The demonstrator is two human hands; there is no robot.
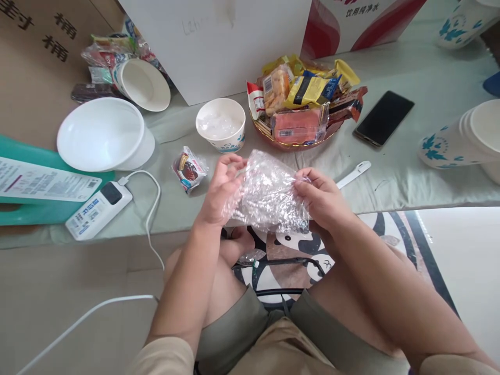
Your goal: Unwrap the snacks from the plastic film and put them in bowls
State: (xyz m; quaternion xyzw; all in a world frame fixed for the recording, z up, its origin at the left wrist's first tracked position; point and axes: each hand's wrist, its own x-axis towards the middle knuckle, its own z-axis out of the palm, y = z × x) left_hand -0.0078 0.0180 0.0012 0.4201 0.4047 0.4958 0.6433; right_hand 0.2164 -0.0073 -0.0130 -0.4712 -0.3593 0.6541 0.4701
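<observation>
A crinkled clear plastic bag (pixel 273 192) is stretched between my two hands, just over the table's front edge. My left hand (pixel 224 190) has its fingers curled around the bag's left side. On the other side, my right hand (pixel 322 195) pinches the upper right edge between thumb and fingers. Just beyond the bag stands a paper cup (pixel 224 143) with crumpled clear plastic inside. A small wrapped snack (pixel 189 169) lies left of my left hand. To the right of my right hand rests a white plastic-handled tool (pixel 353 174), its other end hidden behind that hand.
A gold-rimmed bowl (pixel 308 145) heaped with packaged snacks sits behind the bag. A phone (pixel 385 119) and stacked paper cups (pixel 453 146) are to the right. Leftward stand a white bucket (pixel 136 151), a power bank (pixel 97 211) with a white cable (pixel 152 208), and a green jug (pixel 23 213).
</observation>
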